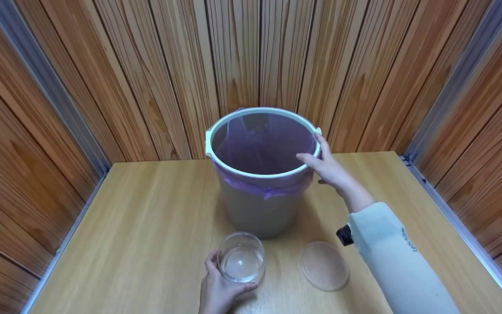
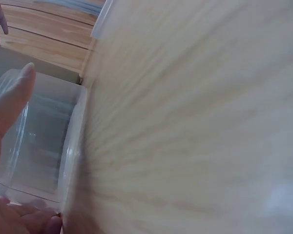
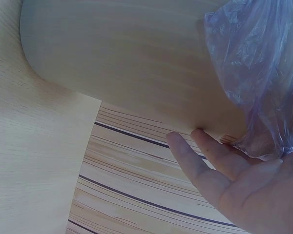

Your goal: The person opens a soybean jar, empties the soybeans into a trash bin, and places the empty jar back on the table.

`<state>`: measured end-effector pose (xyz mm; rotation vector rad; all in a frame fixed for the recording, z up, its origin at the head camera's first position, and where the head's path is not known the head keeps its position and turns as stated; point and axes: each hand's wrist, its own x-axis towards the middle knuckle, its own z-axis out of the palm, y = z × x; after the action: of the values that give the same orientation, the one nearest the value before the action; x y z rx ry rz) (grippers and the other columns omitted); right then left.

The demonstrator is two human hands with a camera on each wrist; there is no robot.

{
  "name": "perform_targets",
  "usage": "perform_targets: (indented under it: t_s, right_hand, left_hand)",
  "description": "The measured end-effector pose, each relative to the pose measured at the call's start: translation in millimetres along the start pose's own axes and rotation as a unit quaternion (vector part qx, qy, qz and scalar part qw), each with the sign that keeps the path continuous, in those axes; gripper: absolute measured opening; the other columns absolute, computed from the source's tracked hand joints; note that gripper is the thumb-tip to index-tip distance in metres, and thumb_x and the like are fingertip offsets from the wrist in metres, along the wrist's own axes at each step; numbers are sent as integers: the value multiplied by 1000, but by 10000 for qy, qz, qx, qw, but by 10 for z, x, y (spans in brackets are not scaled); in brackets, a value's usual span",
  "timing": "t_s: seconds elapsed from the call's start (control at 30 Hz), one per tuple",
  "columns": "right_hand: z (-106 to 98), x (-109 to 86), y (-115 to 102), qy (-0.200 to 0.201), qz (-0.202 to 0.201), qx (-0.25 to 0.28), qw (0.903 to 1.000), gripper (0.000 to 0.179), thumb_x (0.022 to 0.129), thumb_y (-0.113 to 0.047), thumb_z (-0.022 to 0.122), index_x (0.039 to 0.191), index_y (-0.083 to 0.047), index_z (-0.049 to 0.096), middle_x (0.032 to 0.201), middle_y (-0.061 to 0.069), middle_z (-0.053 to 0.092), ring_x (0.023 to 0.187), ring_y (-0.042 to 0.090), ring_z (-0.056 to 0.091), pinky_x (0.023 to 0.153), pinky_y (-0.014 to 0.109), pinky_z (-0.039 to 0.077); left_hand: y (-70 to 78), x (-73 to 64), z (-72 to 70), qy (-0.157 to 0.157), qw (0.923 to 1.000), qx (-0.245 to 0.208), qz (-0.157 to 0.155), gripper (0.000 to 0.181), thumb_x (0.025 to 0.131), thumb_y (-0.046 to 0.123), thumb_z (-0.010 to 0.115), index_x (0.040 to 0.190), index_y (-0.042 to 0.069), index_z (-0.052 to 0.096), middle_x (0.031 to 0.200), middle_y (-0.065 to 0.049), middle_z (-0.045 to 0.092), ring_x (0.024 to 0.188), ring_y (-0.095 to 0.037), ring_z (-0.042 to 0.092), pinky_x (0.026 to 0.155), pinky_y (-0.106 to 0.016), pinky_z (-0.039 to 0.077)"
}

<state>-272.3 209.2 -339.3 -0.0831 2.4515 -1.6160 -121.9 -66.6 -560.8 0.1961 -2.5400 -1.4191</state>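
Observation:
My left hand (image 1: 225,288) grips a clear round plastic container (image 1: 241,259) low over the table, its thumb on one side and its fingers round the other. In the left wrist view the container (image 2: 41,141) stands close beside the bin, with the thumb lying along its wall. My right hand (image 1: 327,165) holds the right side of the trash bin's white rim (image 1: 264,175), thumb over the top and fingers outside. A purple bin liner (image 1: 273,189) hangs folded over the grey bin (image 1: 257,213). In the right wrist view, the fingers (image 3: 200,165) reach beside the liner (image 3: 263,68).
A clear round lid (image 1: 324,266) lies flat on the wooden table (image 1: 155,226), right of the container. Wood-panelled walls (image 1: 181,65) rise behind and on both sides, with metal strips along the table's side edges. A dark wrist camera (image 1: 344,235) sits under the right sleeve.

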Motion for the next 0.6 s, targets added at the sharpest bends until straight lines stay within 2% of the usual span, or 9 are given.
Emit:
perform_targets:
  t_s: [0.2, 0.43, 0.5, 0.6]
  right_hand:
    - [10, -2, -11, 38, -21, -29, 10000, 92, 96, -49, 52, 157, -30, -16, 166, 17, -10, 150, 47, 10, 109, 73, 28]
    - [31, -5, 31, 209, -101, 110, 9997, 94, 95, -53, 53, 157, -33, -15, 166, 17, -8, 150, 47, 13, 109, 70, 31]
    - [31, -20, 47, 331, -165, 135, 9992, 93, 95, -56, 51, 157, -34, -16, 167, 16, -7, 150, 47, 13, 109, 69, 32]
    - [15, -68, 68, 516, -301, 150, 9981, 90, 96, -61, 45, 156, -35, -17, 167, 12, -9, 151, 45, 10, 111, 68, 30]
  left_hand:
    - [11, -2, 17, -106, 9997, -12, -201, 126, 43, 39, 99, 141, 2, 30, 141, -28, 52, 115, -47, 60, 97, -55, 49]
    - [34, -17, -2, -372, 9984, -316, -278, 137, 45, 35, 100, 151, 3, 19, 150, -28, 42, 127, -51, 50, 104, -59, 42]
    - [47, -6, -29, -491, 9978, -323, -318, 136, 48, 39, 98, 152, 3, 17, 151, -30, 40, 130, -51, 47, 106, -60, 40]
    - [77, 37, -105, -587, 9975, -217, -316, 127, 60, 45, 92, 153, 2, 17, 150, -34, 38, 134, -49, 44, 108, -60, 39]
